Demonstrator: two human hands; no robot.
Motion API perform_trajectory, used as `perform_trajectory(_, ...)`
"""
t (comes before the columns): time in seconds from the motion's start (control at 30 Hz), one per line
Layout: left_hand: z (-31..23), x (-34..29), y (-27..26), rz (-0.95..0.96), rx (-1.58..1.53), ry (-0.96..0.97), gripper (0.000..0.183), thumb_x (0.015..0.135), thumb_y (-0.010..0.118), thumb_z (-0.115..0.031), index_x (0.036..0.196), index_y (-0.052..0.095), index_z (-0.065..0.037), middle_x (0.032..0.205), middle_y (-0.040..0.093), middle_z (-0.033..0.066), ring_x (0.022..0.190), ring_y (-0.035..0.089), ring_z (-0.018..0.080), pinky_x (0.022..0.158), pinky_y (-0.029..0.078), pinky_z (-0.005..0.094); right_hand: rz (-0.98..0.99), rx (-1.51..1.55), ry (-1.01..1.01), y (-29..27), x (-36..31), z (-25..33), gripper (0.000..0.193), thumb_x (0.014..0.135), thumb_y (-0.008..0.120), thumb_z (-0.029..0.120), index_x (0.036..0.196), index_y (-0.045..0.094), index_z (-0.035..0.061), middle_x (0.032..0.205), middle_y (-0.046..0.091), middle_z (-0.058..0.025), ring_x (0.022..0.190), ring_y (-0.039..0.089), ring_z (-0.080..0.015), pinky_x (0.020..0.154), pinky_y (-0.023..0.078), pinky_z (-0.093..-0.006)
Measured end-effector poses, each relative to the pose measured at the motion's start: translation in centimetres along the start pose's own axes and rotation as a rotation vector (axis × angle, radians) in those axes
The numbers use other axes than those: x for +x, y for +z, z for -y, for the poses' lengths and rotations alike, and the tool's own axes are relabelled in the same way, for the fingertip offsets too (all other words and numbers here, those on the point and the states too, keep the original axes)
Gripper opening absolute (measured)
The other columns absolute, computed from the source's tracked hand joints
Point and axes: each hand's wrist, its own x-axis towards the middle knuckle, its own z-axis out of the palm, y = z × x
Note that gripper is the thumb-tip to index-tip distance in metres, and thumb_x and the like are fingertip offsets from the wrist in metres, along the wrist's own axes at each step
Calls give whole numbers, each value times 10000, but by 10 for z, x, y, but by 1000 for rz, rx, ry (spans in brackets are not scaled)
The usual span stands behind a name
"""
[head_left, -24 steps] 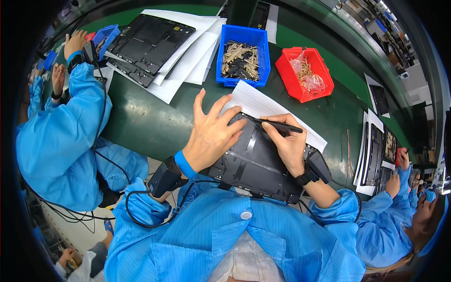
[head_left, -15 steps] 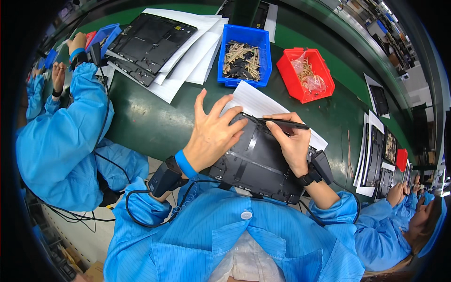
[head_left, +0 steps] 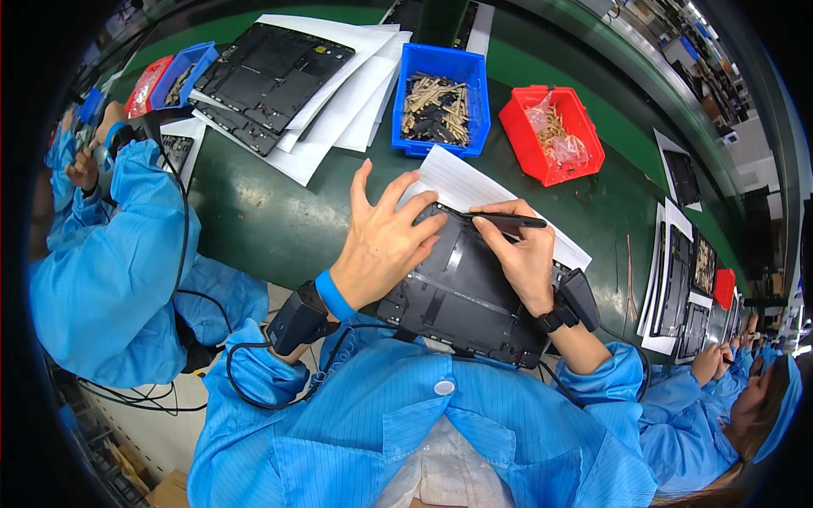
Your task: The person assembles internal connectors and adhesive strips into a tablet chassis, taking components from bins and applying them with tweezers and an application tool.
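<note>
A flat black laptop-like panel (head_left: 461,296) lies in front of me, tilted, its near edge against my body. Over its far left corner my left hand (head_left: 377,241) is spread, the fingertips touching or close to the edge; nothing shows in its grasp. My right hand (head_left: 527,262) pinches a slim black pen-like tool (head_left: 518,220) almost level over the panel's far edge. The tool's tip points left, toward the left fingertips, and what it touches there is too small to make out. White paper (head_left: 461,179) sticks out beneath the panel's far side.
Beyond the panel stand a blue bin (head_left: 440,146) of tan and black strips and a red bin (head_left: 546,169) with tan pieces and clear plastic. Stacked black panels (head_left: 275,72) and paper lie far left. Co-workers in blue sit both sides; cables (head_left: 229,372) trail from my wrists.
My right hand and the tool have shifted slightly left along the far edge. The left hand stays put. The left co-worker's arm has moved down, uncovering red and blue bins.
</note>
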Motion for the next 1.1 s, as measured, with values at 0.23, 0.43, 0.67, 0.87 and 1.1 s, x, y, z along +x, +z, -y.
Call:
perform_trajectory(0.23, -1, 0, 1, -10, 10, 2, 274, 766, 745, -168, 1037, 705, -155, 1203, 598, 20, 1297, 444, 264, 1094, 165, 664, -8, -59, -64, 2, -1, -3, 151, 842, 715, 27, 984, 691, -18, 891, 725, -105, 788, 701, -147, 696, 535, -250)
perform_trajectory(0.43, -7, 1, 4, -23, 76, 2, 306, 738, 746, -155, 1041, 706, -161, 1180, 596, 28, 1299, 442, 267, 1075, 193, 685, -29, -98, -132, 4, -4, -3, 167, 839, 722, 35, 997, 688, -7, 901, 724, -102, 789, 700, -151, 682, 534, -253)
perform_trajectory(0.67, -17, 1, 7, -16, 176, -13, 348, 699, 736, -132, 1045, 704, -143, 1162, 591, 61, 1310, 439, 270, 1074, 185, 718, -32, -132, -194, 6, -4, -2, 169, 827, 726, 23, 988, 680, -3, 894, 714, -109, 775, 703, -184, 671, 539, -272)
perform_trajectory(0.87, -19, 5, 8, 12, 247, 35, 317, 711, 695, -106, 1027, 691, -80, 1139, 586, 107, 1339, 419, 280, 1072, 164, 740, -26, -194, -341, 6, -5, -7, 188, 801, 735, -1, 979, 672, -3, 932, 701, -123, 791, 701, -226, 685, 546, -287)
perform_trajectory(1.1, -11, 6, 8, 22, 206, 73, 362, 692, 710, -106, 1049, 696, -168, 1121, 570, 95, 1319, 430, 288, 1082, 143, 732, -56, 77, 38, -18, -11, 4, 172, 844, 710, 7, 1009, 664, -15, 1012, 704, -85, 911, 681, -137, 806, 540, -253)
